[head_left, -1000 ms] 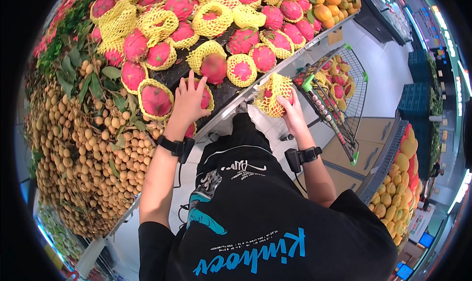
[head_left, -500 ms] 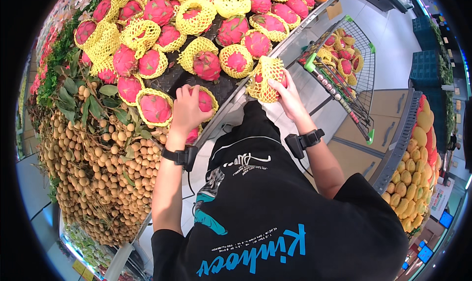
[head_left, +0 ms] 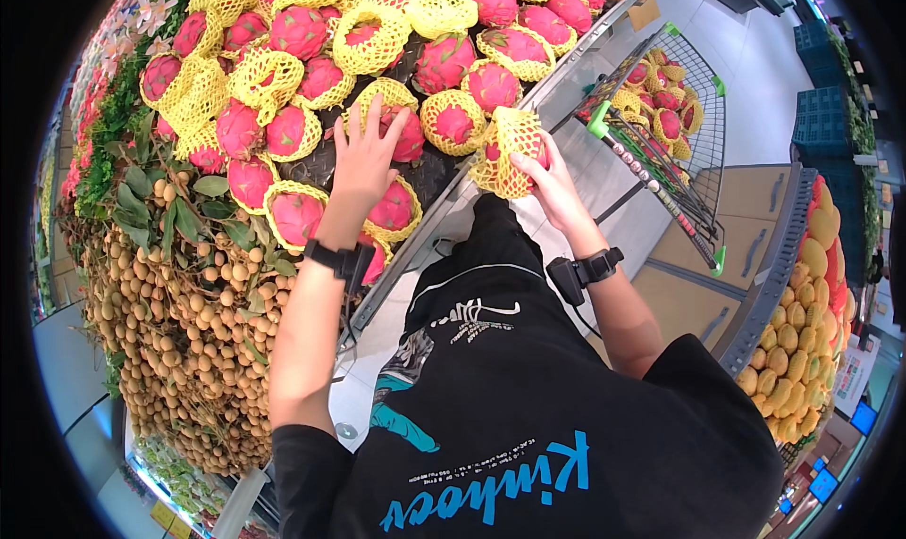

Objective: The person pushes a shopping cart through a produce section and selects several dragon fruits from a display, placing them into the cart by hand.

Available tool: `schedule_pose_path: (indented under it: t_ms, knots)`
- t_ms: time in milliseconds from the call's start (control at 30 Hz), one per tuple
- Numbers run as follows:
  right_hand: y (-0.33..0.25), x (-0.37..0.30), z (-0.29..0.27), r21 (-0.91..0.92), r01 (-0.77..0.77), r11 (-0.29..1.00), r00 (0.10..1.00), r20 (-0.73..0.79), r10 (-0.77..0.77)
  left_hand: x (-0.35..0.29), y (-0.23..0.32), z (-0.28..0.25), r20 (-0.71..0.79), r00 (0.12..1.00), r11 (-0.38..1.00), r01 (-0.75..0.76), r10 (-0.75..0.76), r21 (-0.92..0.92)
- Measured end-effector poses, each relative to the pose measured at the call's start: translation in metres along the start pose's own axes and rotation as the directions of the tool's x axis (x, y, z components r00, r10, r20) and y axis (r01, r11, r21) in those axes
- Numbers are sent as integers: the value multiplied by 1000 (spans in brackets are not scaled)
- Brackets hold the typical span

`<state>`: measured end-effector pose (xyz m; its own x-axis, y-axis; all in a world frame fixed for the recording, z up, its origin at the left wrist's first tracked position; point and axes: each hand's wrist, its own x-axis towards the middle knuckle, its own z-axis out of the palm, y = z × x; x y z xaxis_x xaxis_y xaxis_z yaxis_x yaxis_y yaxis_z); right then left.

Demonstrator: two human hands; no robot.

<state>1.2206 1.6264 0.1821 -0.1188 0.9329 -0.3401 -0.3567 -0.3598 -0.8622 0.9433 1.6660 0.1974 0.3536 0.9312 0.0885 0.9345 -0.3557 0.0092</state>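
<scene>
We are finding the right hand [head_left: 559, 188] closed around one dragon fruit [head_left: 511, 158] in a yellow net; the thumb is pressing its near side, and the fruit is hiding most of the fingers. We are seeing this fruit at the display's metal edge [head_left: 557, 78], in front of the person's legs. We are noting the left hand [head_left: 366, 157] open, fingers spread wide over a second netted fruit [head_left: 408, 143]; we are not able to tell whether the fingertips are touching it. More netted fruits are lying around it on a black mat [head_left: 316, 166]. A shopping cart [head_left: 651, 182] is standing at right, holding further netted fruits. Heaped longans [head_left: 208, 331] are lying at left.
</scene>
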Motion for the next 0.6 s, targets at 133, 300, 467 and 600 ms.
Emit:
schedule_pose_path:
  t_ms: [133,300,467,600]
  knots:
    - [1,-6,-15,5,0,1000,998,-60,1,24,-3,12,113,987,987,-129,118,99]
    - [-4,-16,-28,9,27,1000,994,-105,-26,40,-5,26,146,972,963,-208,184,173]
    - [-12,-23,-36,34,37,999,989,-147,-31,45,-20,11,142,970,979,-187,198,-87]
    - [-18,-22,-46,-11,-3,1000,991,-137,2,33,-26,-8,-83,996,956,-41,18,-289]
